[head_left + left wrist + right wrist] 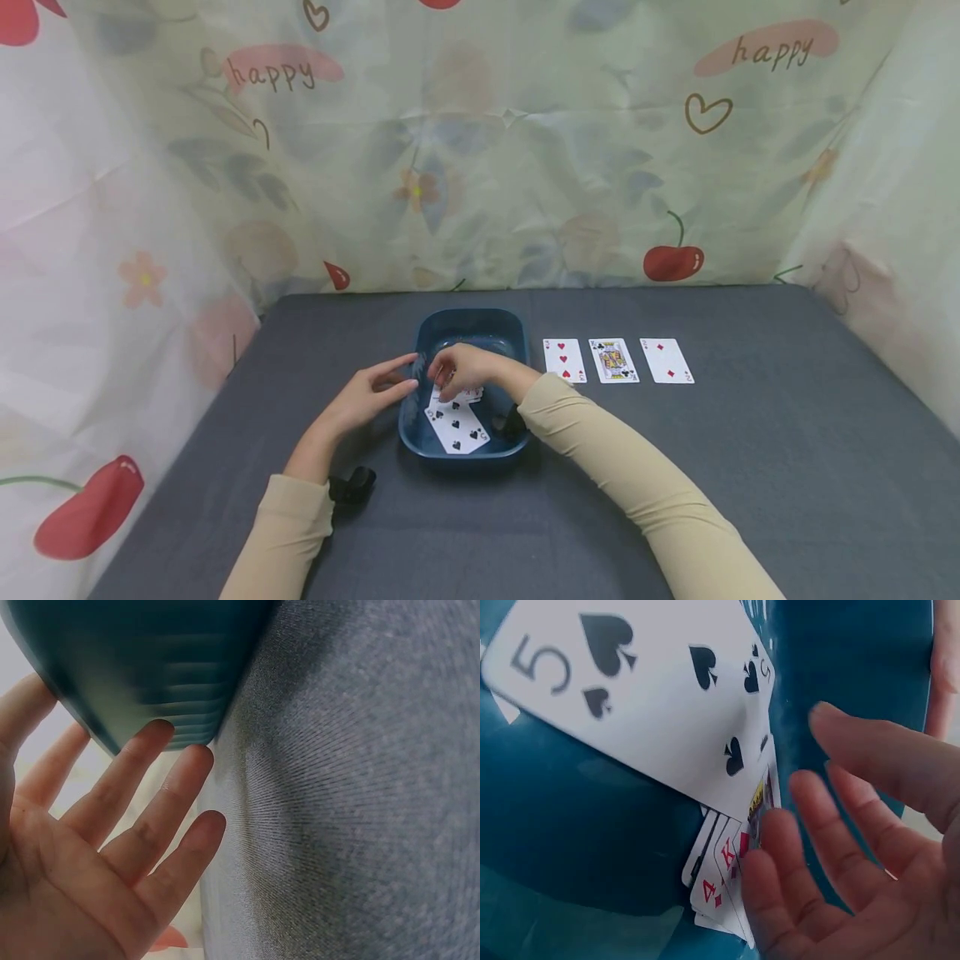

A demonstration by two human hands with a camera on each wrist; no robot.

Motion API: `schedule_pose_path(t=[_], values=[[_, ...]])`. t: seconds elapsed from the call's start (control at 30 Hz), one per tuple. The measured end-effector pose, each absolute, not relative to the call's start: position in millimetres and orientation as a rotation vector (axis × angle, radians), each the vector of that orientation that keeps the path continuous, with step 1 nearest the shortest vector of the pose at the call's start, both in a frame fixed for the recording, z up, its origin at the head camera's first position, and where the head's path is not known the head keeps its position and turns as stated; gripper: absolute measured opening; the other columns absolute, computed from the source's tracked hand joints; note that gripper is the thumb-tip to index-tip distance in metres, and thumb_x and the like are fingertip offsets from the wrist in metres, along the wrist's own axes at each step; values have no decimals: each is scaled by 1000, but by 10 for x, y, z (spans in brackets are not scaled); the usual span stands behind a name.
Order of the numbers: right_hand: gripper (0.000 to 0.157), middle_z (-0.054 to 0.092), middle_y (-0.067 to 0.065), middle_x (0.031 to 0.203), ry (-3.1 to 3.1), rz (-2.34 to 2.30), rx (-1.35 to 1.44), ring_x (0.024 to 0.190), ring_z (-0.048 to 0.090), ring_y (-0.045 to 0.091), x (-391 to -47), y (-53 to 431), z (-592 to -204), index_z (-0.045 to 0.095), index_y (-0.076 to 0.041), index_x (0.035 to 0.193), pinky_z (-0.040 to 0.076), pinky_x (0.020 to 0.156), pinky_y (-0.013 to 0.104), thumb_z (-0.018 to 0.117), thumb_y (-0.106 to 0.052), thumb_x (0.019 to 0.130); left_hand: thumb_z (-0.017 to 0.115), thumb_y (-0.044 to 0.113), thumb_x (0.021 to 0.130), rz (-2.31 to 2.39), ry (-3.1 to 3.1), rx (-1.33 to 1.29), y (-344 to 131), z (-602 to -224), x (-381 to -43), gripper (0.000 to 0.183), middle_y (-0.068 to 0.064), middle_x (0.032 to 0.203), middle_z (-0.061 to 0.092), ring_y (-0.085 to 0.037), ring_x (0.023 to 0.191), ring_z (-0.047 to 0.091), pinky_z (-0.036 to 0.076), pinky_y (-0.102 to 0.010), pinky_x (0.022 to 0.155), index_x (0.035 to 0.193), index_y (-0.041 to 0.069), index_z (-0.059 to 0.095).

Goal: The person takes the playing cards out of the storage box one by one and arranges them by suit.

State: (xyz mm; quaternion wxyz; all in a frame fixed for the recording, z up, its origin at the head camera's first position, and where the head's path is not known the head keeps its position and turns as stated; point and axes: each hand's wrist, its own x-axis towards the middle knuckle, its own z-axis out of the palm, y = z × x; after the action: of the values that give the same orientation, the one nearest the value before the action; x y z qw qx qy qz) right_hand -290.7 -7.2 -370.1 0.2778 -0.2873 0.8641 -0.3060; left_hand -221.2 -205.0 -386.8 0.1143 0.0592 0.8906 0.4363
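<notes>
A dark blue plastic tray (pixel 491 321) holds several playing cards. The five of spades (pixel 459 429) lies face up in it, partly over a loose bunch of cards (pixel 714 889) that shows a red king and a four of diamonds. My right hand (pixel 468 368) reaches into the tray, its fingers loosely bent beside the bunch; in the right wrist view no card is pinched. My left hand (pixel 363 398) is at the tray's left side, fingers extended towards the rim, and the left wrist view shows its fingertips at the outer wall.
Right of the tray, three face-up cards form a row on the dark grey cloth (pixel 720 467): three of hearts (pixel 562 360), king of clubs (pixel 613 361) and two of diamonds (pixel 667 361). A patterned curtain (pixel 480 167) stands behind the table and at both sides.
</notes>
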Motion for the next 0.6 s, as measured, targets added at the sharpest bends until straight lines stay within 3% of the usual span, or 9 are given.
schedule_pose_path(t=[0.17, 0.4, 0.6], values=[[40, 62, 9, 105, 2342, -715, -774, 88, 56, 15, -2886, -87, -3722, 61, -6, 111, 50, 72, 22, 77, -6, 74, 56, 42, 91, 1287, 2605, 168, -2052, -3880, -2210, 58, -17, 137, 50, -38, 129, 45, 39, -58, 101, 143, 26, 37], [51, 57, 7, 108, 2371, -546, -809, 93, 50, 16, -2821, -100, -3716, 55, -8, 114, 47, 81, 26, 81, -10, 70, 57, 44, 90, 1298, 2600, 183, -2059, -3888, -2212, 58, -17, 137, 50, -37, 129, 45, 39, -57, 101, 143, 27, 38], [47, 54, 7, 95, 2396, -503, -815, 82, 48, 15, -2799, -98, -3735, 56, -8, 110, 40, 68, 23, 81, -11, 70, 56, 46, 90, 1285, 2610, 220, -2076, -3898, -2218, 60, -19, 137, 50, -39, 129, 45, 40, -57, 100, 143, 24, 37]])
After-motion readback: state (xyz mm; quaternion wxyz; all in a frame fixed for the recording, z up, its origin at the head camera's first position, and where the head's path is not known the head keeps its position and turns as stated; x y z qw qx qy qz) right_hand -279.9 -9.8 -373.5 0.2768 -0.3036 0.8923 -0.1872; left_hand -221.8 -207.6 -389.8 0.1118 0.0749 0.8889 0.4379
